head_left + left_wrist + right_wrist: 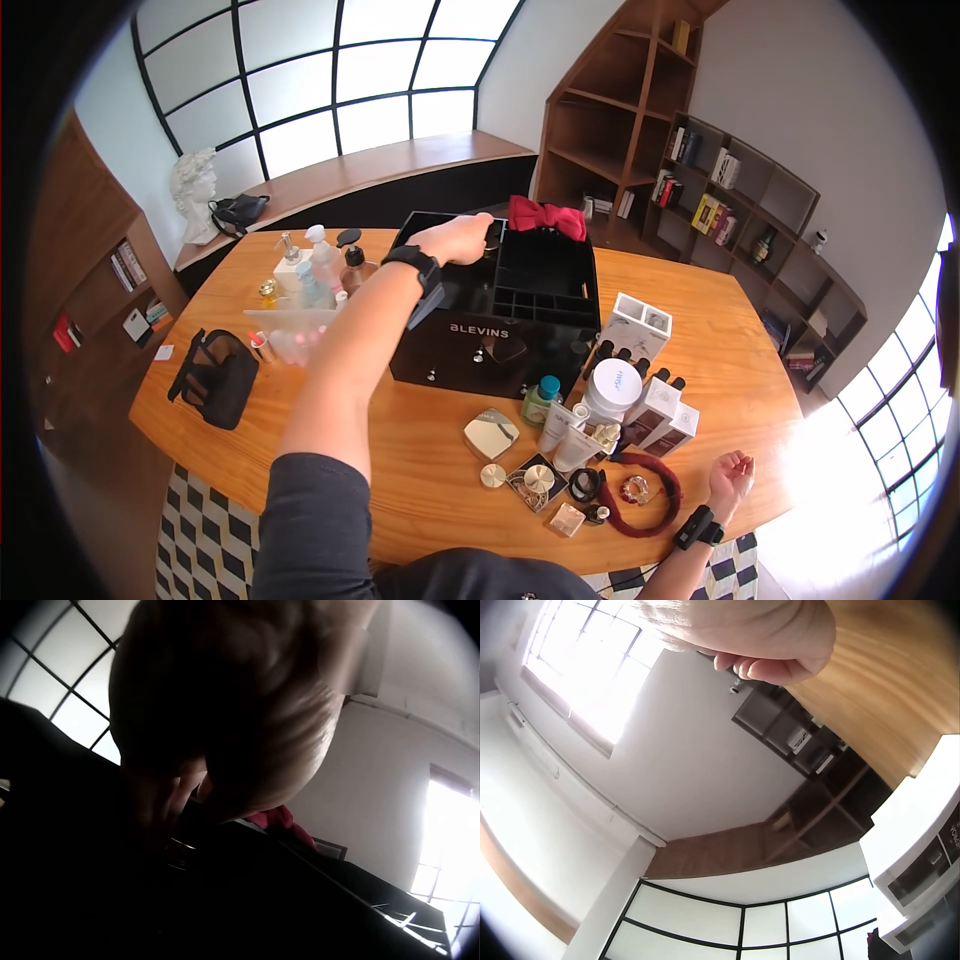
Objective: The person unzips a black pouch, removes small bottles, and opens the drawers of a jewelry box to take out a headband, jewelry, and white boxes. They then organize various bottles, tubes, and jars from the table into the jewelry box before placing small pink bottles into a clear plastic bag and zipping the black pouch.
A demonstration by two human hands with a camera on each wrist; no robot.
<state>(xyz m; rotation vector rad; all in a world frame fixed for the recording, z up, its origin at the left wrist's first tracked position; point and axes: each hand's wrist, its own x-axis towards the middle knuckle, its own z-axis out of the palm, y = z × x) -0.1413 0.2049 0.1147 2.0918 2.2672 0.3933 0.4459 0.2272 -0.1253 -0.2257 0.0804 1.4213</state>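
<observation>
My left hand (455, 240) reaches over the left part of a black box (440, 345) lettered "BLEVINS". In the left wrist view its fingers point down and pinch a small dark thing with a shiny rim (181, 855); deep shadow hides what kind it is. On the box's back edge, right of this hand, lies a red bow (547, 217). The box's right half shows a large compartment with small dividers along its front. My right hand (733, 475) rests at the table's right side, palm up with fingers loosely curled, holding nothing. Nearest to it is a dark red headband (668, 510) with a beaded bracelet (634, 489) inside its loop.
Pump bottles (325, 258) and a clear holder (290, 325) stand left of the box, beside a black mesh bag (222, 378). Front right are a white jar (612, 385), tubes, small boxes and a white two-hole holder (638, 325). A square compact (491, 434) lies in front.
</observation>
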